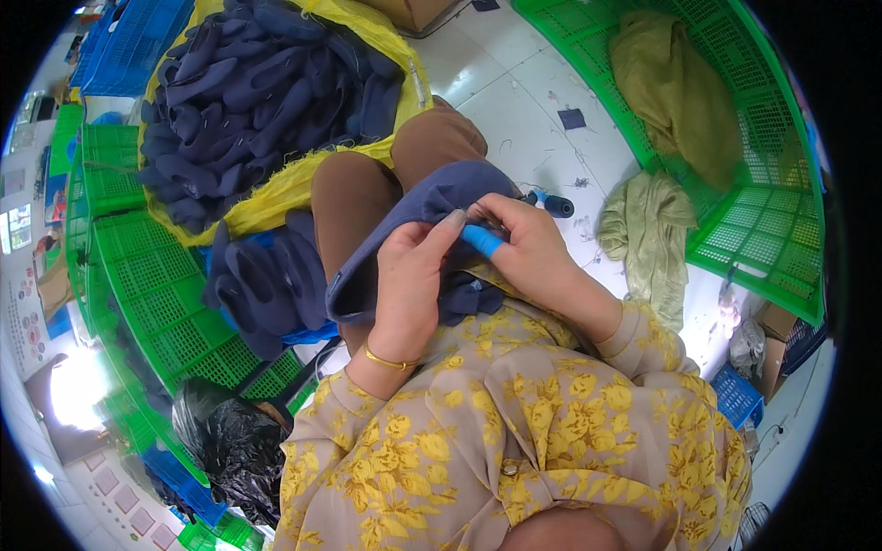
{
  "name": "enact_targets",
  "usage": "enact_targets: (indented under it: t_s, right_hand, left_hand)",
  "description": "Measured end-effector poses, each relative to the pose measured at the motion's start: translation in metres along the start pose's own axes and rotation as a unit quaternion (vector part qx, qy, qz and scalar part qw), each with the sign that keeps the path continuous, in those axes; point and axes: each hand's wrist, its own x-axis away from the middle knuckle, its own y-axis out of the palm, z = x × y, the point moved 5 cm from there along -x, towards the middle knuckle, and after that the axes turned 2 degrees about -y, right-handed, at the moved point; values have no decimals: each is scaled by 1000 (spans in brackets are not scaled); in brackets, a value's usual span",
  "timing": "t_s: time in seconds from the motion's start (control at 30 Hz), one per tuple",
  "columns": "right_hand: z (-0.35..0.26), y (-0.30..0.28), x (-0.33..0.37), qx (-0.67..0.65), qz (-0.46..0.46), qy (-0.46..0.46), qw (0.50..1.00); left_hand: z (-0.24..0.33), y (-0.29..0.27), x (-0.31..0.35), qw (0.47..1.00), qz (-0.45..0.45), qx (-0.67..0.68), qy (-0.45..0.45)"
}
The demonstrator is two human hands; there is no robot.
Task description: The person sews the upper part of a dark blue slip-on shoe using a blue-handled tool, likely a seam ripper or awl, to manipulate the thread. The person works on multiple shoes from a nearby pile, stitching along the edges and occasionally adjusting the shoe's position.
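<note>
A navy hat-shaped cloth piece (386, 231) lies across my knees, its curved edge toward the left. My left hand (413, 275) pinches the cloth near its middle, thumb and fingers together. Beside it, my right hand (524, 243) also pinches the cloth, fingertips almost touching those of the left. Blue tape (481, 241) wraps one right finger. Anything small between the fingertips is too hidden to make out. A dark navy scrap of cloth (470, 298) rests on my lap under the hands.
A yellow sack (276, 184) full of similar navy pieces (248, 92) stands ahead-left. More navy pieces (266, 275) pile left of my knees, near green crates (165, 285). At right are a large green basket (753, 234), olive cloth (652, 225) and a dark cylindrical object (558, 207).
</note>
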Motion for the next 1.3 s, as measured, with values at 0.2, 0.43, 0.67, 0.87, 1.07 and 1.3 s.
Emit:
enact_targets:
  t_s: [0.2, 0.43, 0.67, 0.87, 1.07, 1.3]
  right_hand:
    - [-5, -2, 6, -12, 36, 39, 999]
    - [-6, 4, 13, -11, 78, -34, 996]
    - [5, -13, 19, -98, 47, -25, 994]
    - [6, -4, 29, -93, -3, -24, 995]
    - [3, -5, 30, -91, 4, -40, 995]
    - [-5, -9, 28, -53, -12, -30, 998]
  left_hand:
    - [2, 3, 2, 1000, 18, -3, 10]
    - [0, 2, 2, 999, 14, -38, 25]
    - [0, 1, 8, 996, -74, 26, 32]
    - [-3, -3, 7, 991, -121, 59, 19]
    - [-4, -7, 4, 989, -135, 57, 25]
    - [-6, -8, 3, 988, -142, 54, 31]
